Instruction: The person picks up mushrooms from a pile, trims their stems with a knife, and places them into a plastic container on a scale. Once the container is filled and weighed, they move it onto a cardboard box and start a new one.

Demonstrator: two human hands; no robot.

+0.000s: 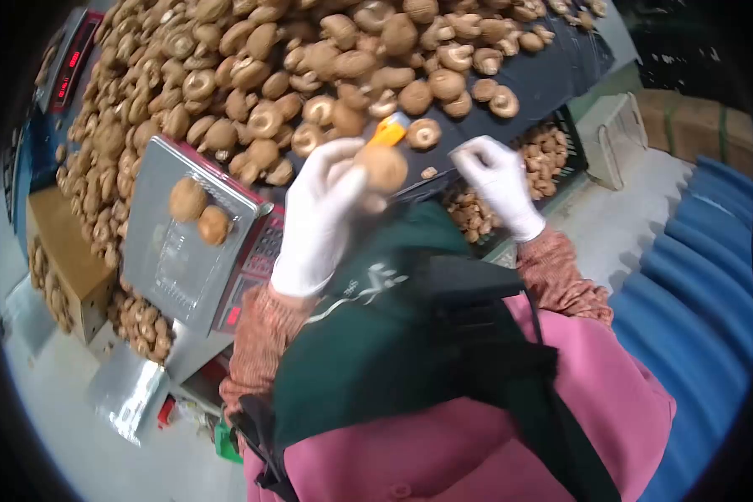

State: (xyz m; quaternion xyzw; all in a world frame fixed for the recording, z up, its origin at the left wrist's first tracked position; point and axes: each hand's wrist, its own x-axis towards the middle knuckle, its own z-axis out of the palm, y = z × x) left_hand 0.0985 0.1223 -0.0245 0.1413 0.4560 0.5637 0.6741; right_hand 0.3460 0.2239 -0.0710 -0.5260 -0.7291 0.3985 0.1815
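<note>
My left hand [318, 209], in a white glove, holds a round brown mushroom [382, 169] in its fingers, above the table's front edge. To the right, my gloved right hand [494, 180] has its fingers curled and pressed together over the side of a dark crate; what they hold, if anything, is too small to name. An orange tool [391, 129] lies just behind the held mushroom. Two mushrooms rest on the metal plate of a red scale [180, 276] at the left. A large heap of mushrooms [226, 67] spreads across the table behind both hands.
A dark crate of mushrooms [545, 159] stands below the table edge at right, beside a pale bin [612, 138]. Blue corrugated material [686, 276] lies at far right. A cardboard box [71, 251] and a second scale display [71, 67] are at left.
</note>
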